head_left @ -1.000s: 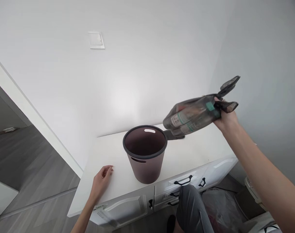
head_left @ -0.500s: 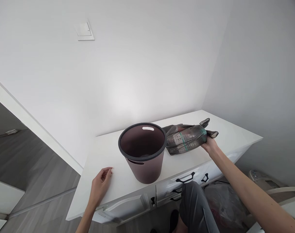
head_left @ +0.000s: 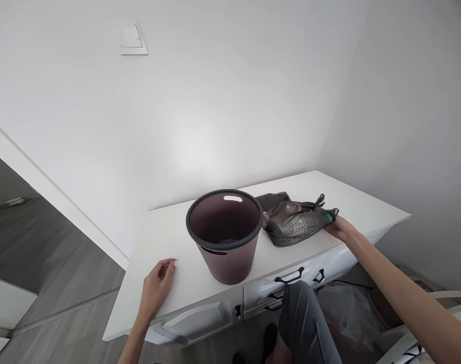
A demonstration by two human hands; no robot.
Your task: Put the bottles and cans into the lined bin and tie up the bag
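Note:
A mauve trash can [head_left: 230, 265] with a dark rim stands upright on the white cabinet top [head_left: 177, 293]. To its right lies a knotted, see-through black garbage bag [head_left: 287, 232] with a bottle and other items inside. My right hand [head_left: 340, 228] grips the bag's right end near the knot; its fingertips are hidden behind the plastic. Behind the bag, a dark plastic roll or bag [head_left: 273, 200] is partly covered by the can. My left hand [head_left: 158, 283] rests on the cabinet top left of the can, its fingers curled in against the thumb, with nothing visible in them.
Black handles [head_left: 290, 276] stick out from the cabinet front. Below right, a clear plastic bag [head_left: 347, 313] sits on the floor beside my knee [head_left: 304, 313]. White walls rise behind and to the right, with a light switch [head_left: 131, 38] at upper left.
My right hand has moved slightly right, drawing the garbage bag with it. The bag has slumped and turned, uncovering the dark plastic behind. My left hand stays in place.

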